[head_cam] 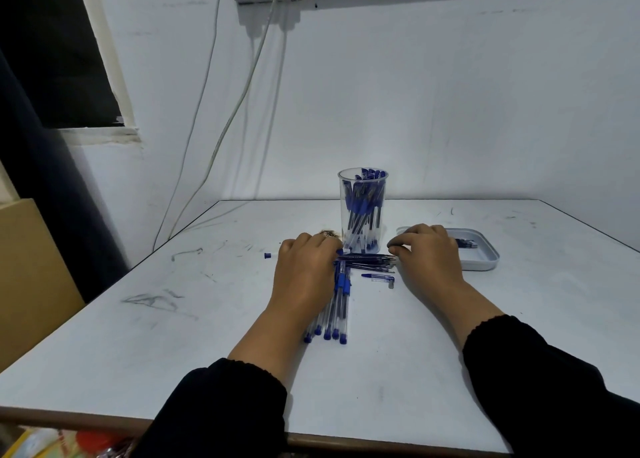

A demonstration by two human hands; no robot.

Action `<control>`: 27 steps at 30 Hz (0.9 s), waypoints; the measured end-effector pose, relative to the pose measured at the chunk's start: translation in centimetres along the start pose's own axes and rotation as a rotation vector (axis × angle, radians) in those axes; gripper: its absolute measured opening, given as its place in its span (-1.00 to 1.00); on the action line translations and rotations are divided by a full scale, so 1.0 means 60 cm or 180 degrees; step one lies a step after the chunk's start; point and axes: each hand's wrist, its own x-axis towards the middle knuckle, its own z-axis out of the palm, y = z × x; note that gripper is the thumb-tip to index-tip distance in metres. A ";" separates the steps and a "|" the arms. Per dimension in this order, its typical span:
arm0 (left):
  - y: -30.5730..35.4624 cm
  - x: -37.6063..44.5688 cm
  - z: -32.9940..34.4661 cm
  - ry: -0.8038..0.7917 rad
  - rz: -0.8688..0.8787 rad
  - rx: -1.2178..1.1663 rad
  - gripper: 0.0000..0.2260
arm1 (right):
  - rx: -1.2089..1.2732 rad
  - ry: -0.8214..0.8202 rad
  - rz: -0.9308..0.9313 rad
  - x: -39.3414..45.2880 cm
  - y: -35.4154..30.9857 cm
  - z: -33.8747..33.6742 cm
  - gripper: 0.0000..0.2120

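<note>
A clear plastic cup [363,212] full of blue capped pens stands at the middle of the white table [207,319]. In front of it lies a bundle of thin blue refills [370,262], pointing left to right. My left hand [304,274] rests palm down at the bundle's left end, over a row of clear pens [337,312] with blue caps. My right hand [429,253] has curled fingers touching the bundle's right end. A loose pen cap [378,277] lies just below the refills.
A shallow white tray [485,260] with a few dark pen parts sits behind my right hand. A small blue plug [267,256] lies left of my left hand. Cables [221,135] hang down the wall at the back left.
</note>
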 end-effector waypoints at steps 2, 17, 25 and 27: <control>0.002 -0.001 0.001 -0.0068 0.0156 -0.0081 -0.66 | 0.0040 0.0026 0.0043 0.000 0.005 -0.005 -0.83; 0.000 -0.001 0.005 -0.0096 0.0510 -0.0201 -0.68 | -0.0598 -0.1553 0.0780 0.077 0.047 -0.065 -0.72; -0.001 -0.002 0.005 -0.0089 0.0516 -0.0204 -0.66 | -0.0729 -0.1739 0.0691 0.091 0.052 -0.054 -0.81; -0.002 -0.002 0.005 -0.0089 0.0512 -0.0205 -0.66 | -0.0766 -0.1720 0.0677 0.090 0.049 -0.052 -0.80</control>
